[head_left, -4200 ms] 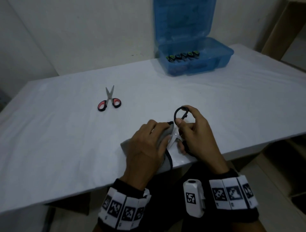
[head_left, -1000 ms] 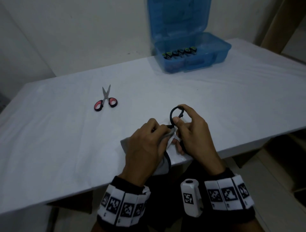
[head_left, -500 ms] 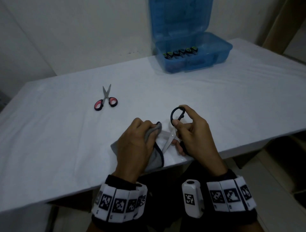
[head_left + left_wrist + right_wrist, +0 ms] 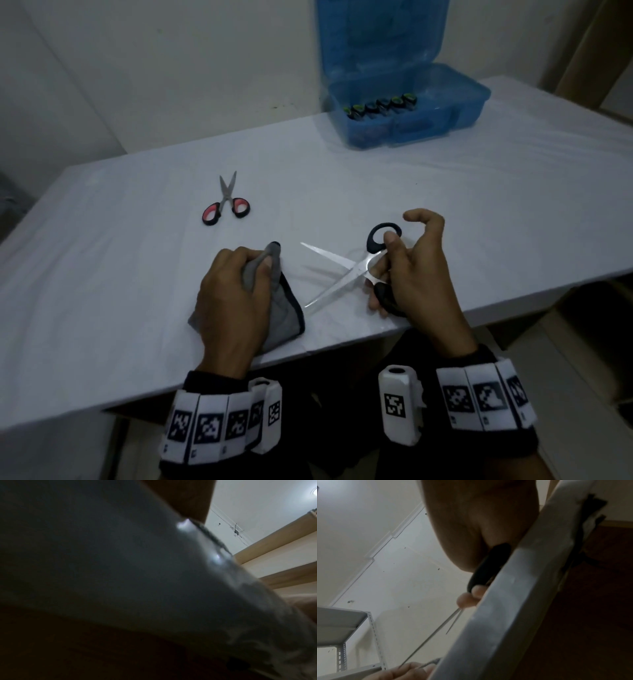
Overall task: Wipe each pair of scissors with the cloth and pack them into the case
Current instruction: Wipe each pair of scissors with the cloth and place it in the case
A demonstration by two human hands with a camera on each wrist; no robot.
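Note:
My right hand [image 4: 407,270] grips the black-handled scissors [image 4: 346,270] by their handles near the table's front edge, blades spread wide and pointing left. In the right wrist view the black handle [image 4: 488,569] sits under my palm and the thin blades [image 4: 436,632] run down towards my other hand. My left hand [image 4: 236,294] holds the grey cloth [image 4: 284,308] bunched between thumb and fingers, just left of the blade tips and apart from them. A red-and-black pair of scissors [image 4: 226,202] lies shut on the table further back on the left. The left wrist view is mostly dark and blurred.
An open blue plastic case [image 4: 407,106] stands at the back right, lid upright, with several green-and-black handles in a row inside. The white table [image 4: 445,192] ends close to my wrists. A metal shelf frame [image 4: 373,635] shows in the right wrist view.
My left hand has drawn the cloth off the blades to the left. The black-handled scissors now stand bare with their blades opened wide, and my right index finger has lifted off the handle.

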